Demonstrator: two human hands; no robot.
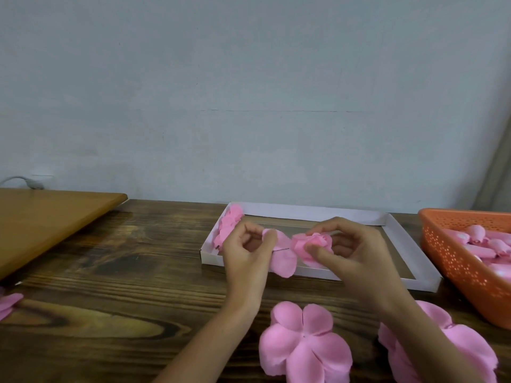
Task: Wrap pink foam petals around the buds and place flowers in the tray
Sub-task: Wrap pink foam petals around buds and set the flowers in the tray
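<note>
Right grip (356, 252) pinches ruffled pink bud (312, 240); left grip (243, 252) pinches smooth drooping petal (284, 261).

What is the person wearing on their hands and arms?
Nothing that shows. The left hand and right hand are bare: no gloves, rings or bracelets. No sleeves or watch show either, down to the picture's bottom edge.

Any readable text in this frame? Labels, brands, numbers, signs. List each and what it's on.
None: no text, label, number or sign is readable anywhere in the head view.
White tray, orange basket, wall, tan board: blank.
Petal piece in the left hand and bud in the right hand: plain pink, no print.
</note>
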